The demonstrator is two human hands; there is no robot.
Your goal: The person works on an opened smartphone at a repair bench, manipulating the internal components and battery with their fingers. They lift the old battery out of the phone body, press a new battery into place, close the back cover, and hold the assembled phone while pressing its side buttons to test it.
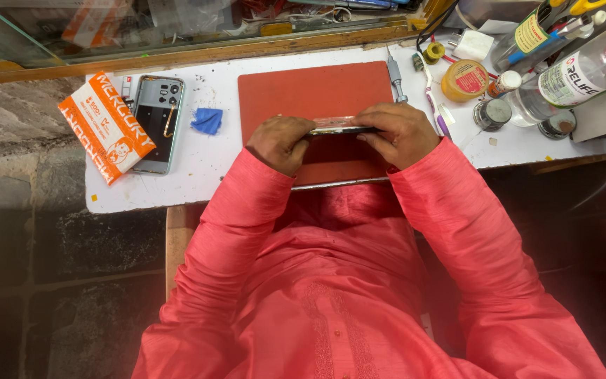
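Both of my hands hold a thin, flat phone screen panel (pixel 337 127) edge-on above a red work mat (pixel 317 95). My left hand (pixel 280 142) grips its left end. My right hand (pixel 401 133) grips its right end, fingers curled over the top edge. The panel looks dark with a shiny strip along its upper side. Pink sleeves cover both my forearms.
An opened phone body (pixel 158 121) lies at the left beside an orange-and-white packet (pixel 104 126) and a blue cloth (pixel 208 120). A screwdriver (pixel 395 78), a toothbrush, small tins, a yellow round tin (pixel 464 79) and clear bottles (pixel 583 74) crowd the right side of the white tabletop (pixel 205 165).
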